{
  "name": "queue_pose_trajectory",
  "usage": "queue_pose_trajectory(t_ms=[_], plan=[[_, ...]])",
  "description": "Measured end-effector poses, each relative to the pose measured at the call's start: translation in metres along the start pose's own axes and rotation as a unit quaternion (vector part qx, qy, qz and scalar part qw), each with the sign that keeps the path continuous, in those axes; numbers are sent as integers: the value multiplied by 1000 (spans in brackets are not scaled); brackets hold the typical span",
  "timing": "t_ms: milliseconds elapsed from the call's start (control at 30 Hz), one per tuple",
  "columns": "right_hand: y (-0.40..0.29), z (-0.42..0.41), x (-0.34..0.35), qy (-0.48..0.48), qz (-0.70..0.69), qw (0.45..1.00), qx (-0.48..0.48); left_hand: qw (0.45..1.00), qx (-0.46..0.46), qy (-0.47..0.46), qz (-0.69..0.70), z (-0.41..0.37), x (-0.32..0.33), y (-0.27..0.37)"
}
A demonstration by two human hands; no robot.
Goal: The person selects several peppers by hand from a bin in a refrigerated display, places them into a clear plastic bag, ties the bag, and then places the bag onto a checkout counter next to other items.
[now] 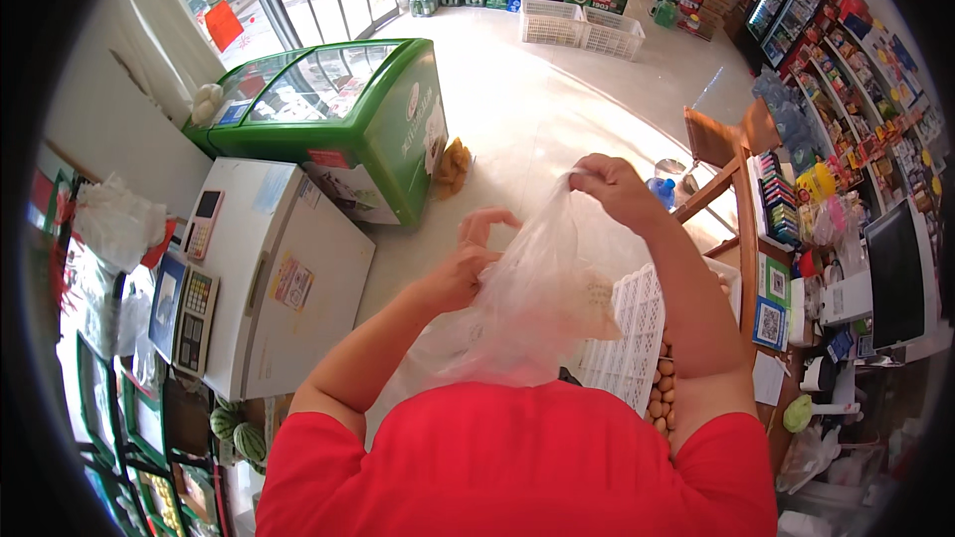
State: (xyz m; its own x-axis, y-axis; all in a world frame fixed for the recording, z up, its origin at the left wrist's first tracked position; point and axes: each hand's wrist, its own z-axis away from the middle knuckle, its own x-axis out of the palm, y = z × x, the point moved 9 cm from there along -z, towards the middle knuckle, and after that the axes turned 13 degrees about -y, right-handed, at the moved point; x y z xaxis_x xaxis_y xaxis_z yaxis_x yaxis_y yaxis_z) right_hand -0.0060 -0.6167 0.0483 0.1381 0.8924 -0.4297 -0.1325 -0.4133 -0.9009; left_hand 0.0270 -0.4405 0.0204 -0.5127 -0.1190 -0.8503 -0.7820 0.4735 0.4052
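A thin translucent plastic bag (541, 276) hangs in front of my red shirt, gathered to a point at its top. My right hand (608, 186) pinches that gathered top between thumb and fingers. Lower and to the left, my left hand (474, 265) is at the bag's side, its fingers bent; whether it grips the film cannot be told. Something pale orange with printed marks shows through or behind the bag's right part. Beside the bag stands a white perforated plastic crate (627, 335), with brown eggs (660, 391) along its right side, partly under my right arm.
A white chest freezer (298, 298) with a scale (195, 321) stands left, before a green display freezer (395, 127). A wooden stand (735, 142) and a counter with a monitor (899, 276) are right. White baskets (552, 22) and stacked drinks lie farther off. Watermelons (250, 440) sit lower left.
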Motion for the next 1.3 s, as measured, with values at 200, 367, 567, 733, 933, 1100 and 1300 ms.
queue_pose_trajectory(t_ms=[200, 367, 567, 733, 933, 1100, 1300], plan=[[111, -107, 80, -120, -313, 942, 20, 818, -188, 189, 510, -1, 20, -171], [114, -98, 25, -29, -622, 781, -53, 860, -191, 259, 396, -19, -51, -249], [74, -131, 101, -118, -641, 756, -53, 956, -79, 232, -161, -86, -109, -230], [123, -148, 71, -119, -404, 902, 94, 877, -151, 263, 372, -103, -73, -317], [186, -136, -12, -146, -488, 853, 114, 621, -182, 95, 756, -129, 25, -345], [197, -165, -128, -197, -323, 915, 138, 822, -196, -172, 507, -173, 10, -325], [151, -184, -200, -265, -125, 952, 87, 746, -269, -281, 541, -232, 27, -342]])
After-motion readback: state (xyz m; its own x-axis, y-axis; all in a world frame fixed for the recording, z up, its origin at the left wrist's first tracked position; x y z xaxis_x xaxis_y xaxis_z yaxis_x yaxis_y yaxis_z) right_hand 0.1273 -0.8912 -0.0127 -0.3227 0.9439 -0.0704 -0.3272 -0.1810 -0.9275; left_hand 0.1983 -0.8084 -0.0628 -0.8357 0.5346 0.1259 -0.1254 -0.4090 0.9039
